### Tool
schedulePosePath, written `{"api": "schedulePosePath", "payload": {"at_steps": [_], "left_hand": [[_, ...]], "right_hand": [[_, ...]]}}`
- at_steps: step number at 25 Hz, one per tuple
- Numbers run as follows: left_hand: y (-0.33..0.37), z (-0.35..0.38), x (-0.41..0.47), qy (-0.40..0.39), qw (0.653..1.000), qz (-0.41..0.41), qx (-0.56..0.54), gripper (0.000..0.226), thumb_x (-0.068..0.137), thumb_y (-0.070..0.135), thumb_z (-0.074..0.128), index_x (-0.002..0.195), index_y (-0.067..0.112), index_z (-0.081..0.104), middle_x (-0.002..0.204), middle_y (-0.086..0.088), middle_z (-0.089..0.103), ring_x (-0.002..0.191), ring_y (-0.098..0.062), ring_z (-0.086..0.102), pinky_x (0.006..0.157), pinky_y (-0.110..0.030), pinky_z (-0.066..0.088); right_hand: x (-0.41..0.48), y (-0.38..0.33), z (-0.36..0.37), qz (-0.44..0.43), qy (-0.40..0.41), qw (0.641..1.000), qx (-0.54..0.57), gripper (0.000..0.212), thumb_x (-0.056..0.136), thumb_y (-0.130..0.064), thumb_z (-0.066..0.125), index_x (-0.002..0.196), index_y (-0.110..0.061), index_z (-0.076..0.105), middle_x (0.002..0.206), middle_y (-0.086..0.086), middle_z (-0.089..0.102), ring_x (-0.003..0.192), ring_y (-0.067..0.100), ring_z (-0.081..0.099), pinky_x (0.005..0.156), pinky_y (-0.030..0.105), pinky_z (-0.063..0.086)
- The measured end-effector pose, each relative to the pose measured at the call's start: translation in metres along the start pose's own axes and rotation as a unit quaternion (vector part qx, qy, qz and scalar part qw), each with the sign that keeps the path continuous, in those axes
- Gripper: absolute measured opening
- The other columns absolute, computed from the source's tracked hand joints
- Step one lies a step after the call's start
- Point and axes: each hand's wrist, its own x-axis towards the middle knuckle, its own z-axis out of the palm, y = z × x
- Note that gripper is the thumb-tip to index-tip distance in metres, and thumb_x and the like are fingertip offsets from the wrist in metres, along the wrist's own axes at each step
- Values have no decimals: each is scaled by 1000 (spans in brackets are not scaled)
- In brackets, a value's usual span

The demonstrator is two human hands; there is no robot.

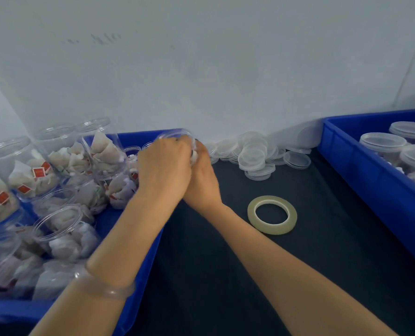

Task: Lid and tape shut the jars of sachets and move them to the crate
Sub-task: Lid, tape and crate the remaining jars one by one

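Jar [177, 136] mouth-up, axis roughly vertical, left hand [164, 166] and right hand [203, 177] gripping it

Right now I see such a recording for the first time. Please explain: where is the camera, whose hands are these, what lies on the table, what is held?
No machine here: a person works with bare hands, and the one camera sits on the person's head, looking down. The left hand and right hand together hold a clear jar. The left crate holds open jars of sachets, the right crate lidded jars. On the dark table lie loose lids and a tape roll.
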Motion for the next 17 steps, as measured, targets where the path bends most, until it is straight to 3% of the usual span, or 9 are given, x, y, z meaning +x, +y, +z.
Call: {"api": "schedulePosePath", "payload": {"at_steps": [3,5,7,9,10,11,13,15,17], "left_hand": [[26,20,-21,-49,998,19,-37,17,96,16,55,109,19,63,94,-3,68,89,-27,67,66,-33,43],[38,40,-36,-37,995,27,-85,14,96,22,56,107,26,65,91,4,68,85,-19,66,58,-28,36],[40,62,-47,-10,986,13,-164,13,93,31,62,105,33,67,101,10,67,98,-14,62,56,-22,34],[41,87,-56,-9,966,-17,-258,39,85,33,73,122,33,61,134,7,53,127,-15,45,76,-21,45],[42,99,-60,-21,942,-50,-332,60,80,31,78,135,30,52,146,3,41,137,-15,35,91,-22,42],[44,109,-63,-32,903,-93,-417,79,77,28,82,144,28,41,152,0,34,140,-14,31,100,-22,37],[50,124,-69,-35,825,-165,-539,94,70,24,87,147,28,32,147,1,43,135,-9,42,105,-20,37],[56,132,-73,-19,806,-214,-551,87,63,37,85,136,36,38,137,12,54,127,0,50,101,-15,41],[59,136,-73,-5,810,-239,-536,82,57,51,80,129,44,41,132,20,56,122,8,50,95,-10,41]], "right_hand": [[-30,36,-16,76,17,997,7,78,75,-45,68,142,-27,32,135,-4,52,116,15,57,90,41,52],[-45,57,-24,90,23,996,4,72,75,-40,69,136,-20,38,129,1,54,114,19,58,87,42,53],[-54,72,-32,72,3,997,23,69,74,-29,73,135,-15,42,129,6,55,117,22,57,90,45,53],[-57,83,-45,53,-64,994,75,73,75,-16,75,139,-22,39,136,7,52,125,21,54,99,41,50],[-57,87,-55,44,-107,990,80,75,77,-13,72,140,-27,36,140,7,50,129,19,52,104,36,47],[-53,92,-66,37,-135,989,56,75,77,-12,68,142,-28,34,143,5,49,133,17,49,108,33,43],[-37,107,-91,51,-113,991,-47,72,80,-11,61,147,-15,36,148,6,44,139,20,41,114,32,34],[-14,121,-120,104,-40,972,-209,64,87,-7,60,147,-7,38,151,11,38,141,26,36,114,34,30],[5,132,-139,123,-51,907,-400,65,91,-10,60,150,-4,33,156,12,32,146,27,25,119,38,23]]}}
